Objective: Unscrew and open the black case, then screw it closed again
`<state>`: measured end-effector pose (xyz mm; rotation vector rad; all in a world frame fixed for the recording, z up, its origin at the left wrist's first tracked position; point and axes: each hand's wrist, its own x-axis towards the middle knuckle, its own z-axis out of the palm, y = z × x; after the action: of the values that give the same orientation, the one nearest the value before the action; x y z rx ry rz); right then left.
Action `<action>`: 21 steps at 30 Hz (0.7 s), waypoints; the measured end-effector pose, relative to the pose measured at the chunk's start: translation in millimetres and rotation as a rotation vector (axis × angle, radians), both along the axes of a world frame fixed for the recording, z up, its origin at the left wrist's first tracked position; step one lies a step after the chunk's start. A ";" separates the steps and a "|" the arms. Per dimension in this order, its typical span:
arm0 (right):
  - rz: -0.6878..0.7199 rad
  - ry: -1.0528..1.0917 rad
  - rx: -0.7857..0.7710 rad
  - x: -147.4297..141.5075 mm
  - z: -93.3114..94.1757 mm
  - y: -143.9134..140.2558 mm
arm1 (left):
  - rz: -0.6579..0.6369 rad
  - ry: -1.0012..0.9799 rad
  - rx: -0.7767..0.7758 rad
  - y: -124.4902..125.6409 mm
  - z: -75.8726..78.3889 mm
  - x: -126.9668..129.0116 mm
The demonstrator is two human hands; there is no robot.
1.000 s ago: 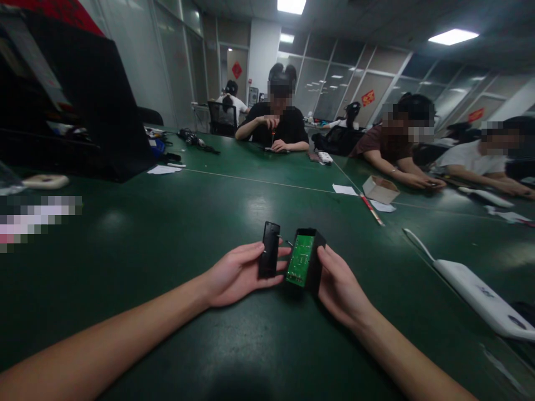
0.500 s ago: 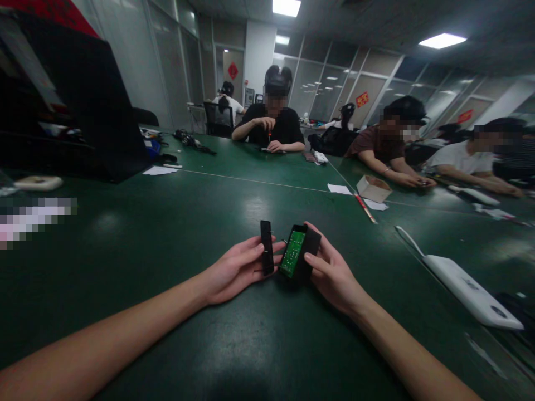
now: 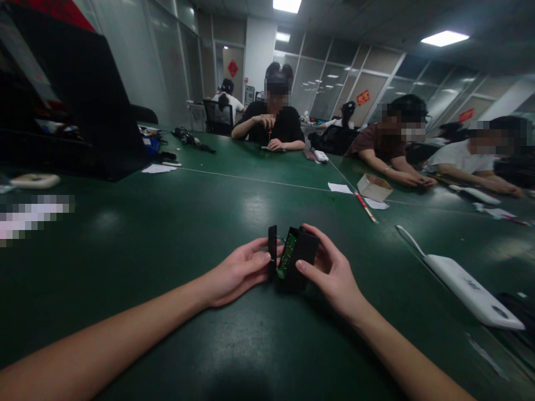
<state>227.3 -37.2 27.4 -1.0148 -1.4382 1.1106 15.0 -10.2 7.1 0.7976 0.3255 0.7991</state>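
Note:
My left hand (image 3: 246,267) grips a thin black cover (image 3: 272,245) between thumb and fingers, holding it nearly on edge. Just right of it, my right hand (image 3: 332,273) is closed around a black plastic case (image 3: 306,253), thumb on its front face. Inside the case's open left side sits a green circuit board (image 3: 287,256). A narrow gap separates cover and case; small thin pieces, perhaps screws or pins, show in it. Both parts are held above the green table (image 3: 200,340). Fingers behind the cover and the case are partly hidden.
A white power bank (image 3: 470,289) with a strap lies to the right. Farther off are an open box (image 3: 374,187), a red stick (image 3: 365,208) and paper (image 3: 339,188). A large dark panel (image 3: 79,94) stands at left. Several people sit around the table; one holds a screwdriver (image 3: 270,132).
The cover has moved right, closer to the case, and turned more edge-on. My right hand has turned the case, so less of the circuit board shows.

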 end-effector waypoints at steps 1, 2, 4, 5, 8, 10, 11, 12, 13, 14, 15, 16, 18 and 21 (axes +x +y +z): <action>0.006 -0.006 -0.001 -0.9 0.0 -0.5 | 0.003 0.019 0.012 -0.6 -0.3 0.5; 0.012 -0.010 0.000 -1.8 -0.4 -1.0 | 0.005 0.036 0.023 -1.1 -0.7 1.0; 0.015 -0.016 0.005 -3.9 -1.9 -2.0 | 0.011 0.060 0.042 -1.6 -2.0 2.2; 0.011 -0.020 0.009 -5.2 -2.8 -2.5 | 0.017 0.066 0.052 -1.7 -2.8 2.8; -0.025 -0.041 0.029 -9.2 -4.8 -4.7 | 0.051 0.076 0.083 -1.5 -4.7 4.7; -0.043 -0.053 0.044 -11.4 -5.2 -6.4 | 0.076 0.087 0.101 -1.1 -6.1 5.8; -0.048 -0.056 0.050 -12.3 -5.2 -7.1 | 0.085 0.093 0.111 -0.9 -6.9 6.3; -0.052 -0.058 0.056 -12.9 -5.1 -7.7 | 0.092 0.097 0.123 -0.7 -7.8 6.8; -0.054 -0.062 0.059 -13.3 -5.1 -8.1 | 0.097 0.098 0.138 -0.5 -8.8 7.2; -0.057 -0.065 0.063 -13.6 -5.0 -8.5 | 0.103 0.098 0.153 -0.3 -9.7 7.5; -0.060 -0.070 0.067 -13.9 -5.0 -8.7 | 0.106 0.099 0.167 -0.1 -10.5 7.8; -0.064 -0.073 0.069 -14.1 -5.0 -8.8 | 0.110 0.100 0.178 -0.1 -11.0 7.9; -0.074 -0.083 0.076 -14.8 -5.2 -8.9 | 0.117 0.113 0.193 -0.2 -11.2 7.9; -0.106 -0.110 0.100 -16.8 -5.9 -9.2 | 0.141 0.148 0.218 -0.6 -10.3 7.4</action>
<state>210.4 -46.4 21.5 -1.0816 -1.4939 0.9104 22.4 -10.8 -3.1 1.0500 0.4348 0.9204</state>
